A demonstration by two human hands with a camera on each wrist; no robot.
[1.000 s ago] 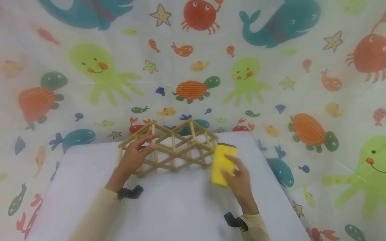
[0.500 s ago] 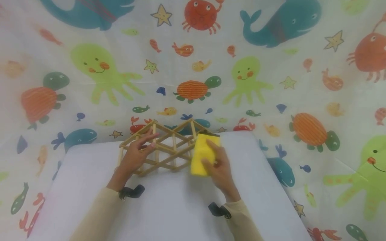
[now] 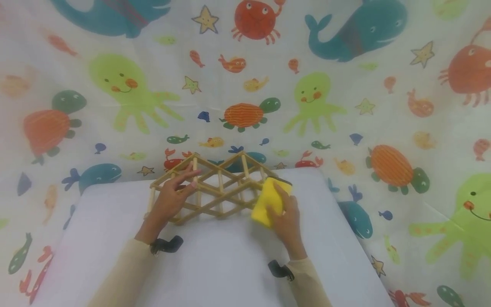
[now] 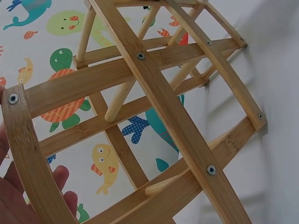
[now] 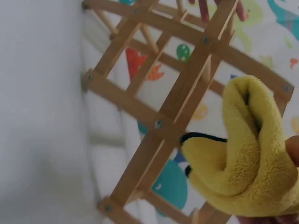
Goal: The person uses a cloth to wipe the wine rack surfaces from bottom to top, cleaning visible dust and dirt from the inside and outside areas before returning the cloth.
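An expandable wooden lattice rack stands on the white table, its bamboo slats crossed and riveted, with round dowels between them. My left hand holds the rack near its left end, fingers and thumb at an upright dowel. In the left wrist view, part of that hand shows behind the end slat. My right hand grips a folded yellow cloth with a dark edge, at the rack's right end. The right wrist view shows the cloth bunched up in front of the slats; whether it touches them I cannot tell.
The white table extends in front of the rack and to both sides. A curtain printed with sea animals hangs close behind it. Dark wrist straps sit over the beige sleeves.
My right hand moved the cloth left across the rack's right part, then slightly back right, and the cloth now tilts more. The left hand and the rack stay in place.
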